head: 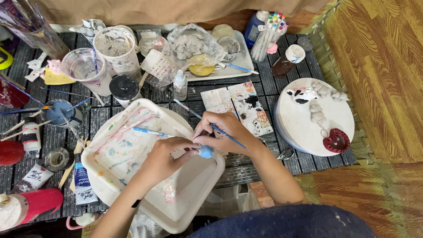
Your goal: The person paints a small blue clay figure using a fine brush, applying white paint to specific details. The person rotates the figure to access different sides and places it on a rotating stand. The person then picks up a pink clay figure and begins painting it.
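Blue clay piece (205, 152) is pinched in left hand (165, 156) fingers, closed on it, over white tray (194, 185) edge. Thin brush (220, 131) is gripped pencil-style by right hand (224, 132), fingers shut. Step judged: painting in progress, approx. mid-coat. Next stroke needs steady tip & piece turned slightly.

A dark slatted mat (264, 75) on the wooden floor (379, 66) carries a white paint-stained tray (194, 189), a round white board (299, 128), plastic cups (116, 50), and paint tubes (83, 185).
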